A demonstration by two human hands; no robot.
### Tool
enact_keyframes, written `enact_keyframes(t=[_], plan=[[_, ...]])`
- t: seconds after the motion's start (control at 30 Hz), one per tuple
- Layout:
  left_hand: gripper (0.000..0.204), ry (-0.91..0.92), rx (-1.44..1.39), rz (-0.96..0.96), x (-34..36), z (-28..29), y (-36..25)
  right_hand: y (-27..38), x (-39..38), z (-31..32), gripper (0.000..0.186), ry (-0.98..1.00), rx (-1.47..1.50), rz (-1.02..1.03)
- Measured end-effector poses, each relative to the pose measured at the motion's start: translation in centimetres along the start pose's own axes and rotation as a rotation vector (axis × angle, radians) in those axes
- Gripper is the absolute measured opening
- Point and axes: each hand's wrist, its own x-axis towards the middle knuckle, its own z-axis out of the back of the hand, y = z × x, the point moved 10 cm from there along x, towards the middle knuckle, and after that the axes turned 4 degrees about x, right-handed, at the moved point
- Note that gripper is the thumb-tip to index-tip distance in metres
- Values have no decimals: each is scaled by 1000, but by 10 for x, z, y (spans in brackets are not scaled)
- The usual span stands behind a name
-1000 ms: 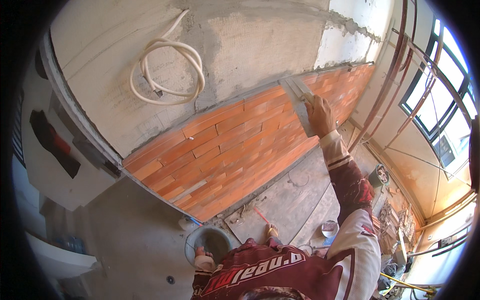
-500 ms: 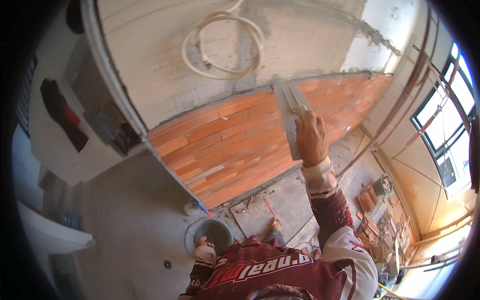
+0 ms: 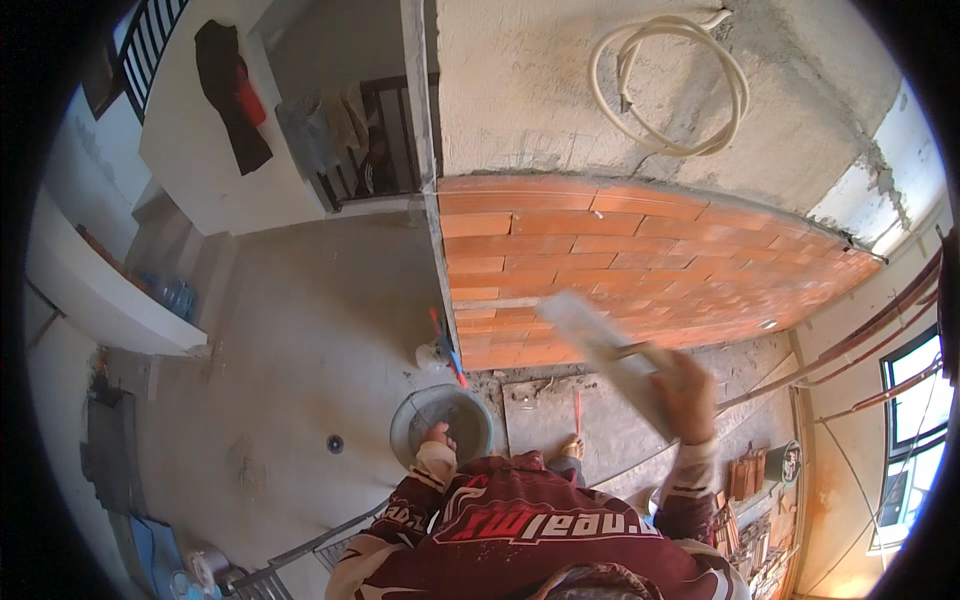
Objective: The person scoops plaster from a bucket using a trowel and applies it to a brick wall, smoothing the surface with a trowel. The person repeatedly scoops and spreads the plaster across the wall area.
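My right hand (image 3: 688, 395) is wrapped round the handle of a long flat plastering trowel (image 3: 600, 345), which is smeared by motion. The trowel stands off the orange brick wall (image 3: 560, 245), its blade slanting up and left toward the bricks. At the lower middle, my left hand (image 3: 438, 436) shows in front of a round grey tub (image 3: 403, 418) with its fingers curled. What those fingers hold, if anything, cannot be made out. Grey-looking contents inside the tub are partly covered by the hand.
A coiled pale hose (image 3: 742, 95) hangs on the rough plaster above the bricks. Scaffold poles (image 3: 850, 350) lean at the right, near stacked bricks (image 3: 748, 475). A floor drain (image 3: 335, 444) lies left of the tub. Below it is a metal ladder (image 3: 270, 580).
My right hand has drawn the trowel down and back from the top edge of the brickwork. The view has swung left, showing more floor. My left hand stays by the tub.
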Motion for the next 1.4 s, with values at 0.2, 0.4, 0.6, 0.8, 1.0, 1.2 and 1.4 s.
enact_keyframes(t=[0.2,0.4,0.6,0.8,1.0,1.2,1.4], plan=[[15,108,109,-79,10,-13,6,10,-50,-250,38,587,189,126],[15,188,108,-301,-17,-16,-2,18,-104,-389,38,926,53,18],[20,221,354,-341,-40,-29,0,15,-132,-440,34,857,-34,128],[23,305,411,-415,-28,-32,14,46,-118,-420,34,902,40,310],[21,386,279,-306,-23,-39,13,4,-118,-391,28,750,189,40],[16,353,104,-290,-12,-30,7,-26,-125,-345,38,632,277,39],[13,344,41,-210,-3,-32,10,-50,-132,-322,38,617,259,9]])
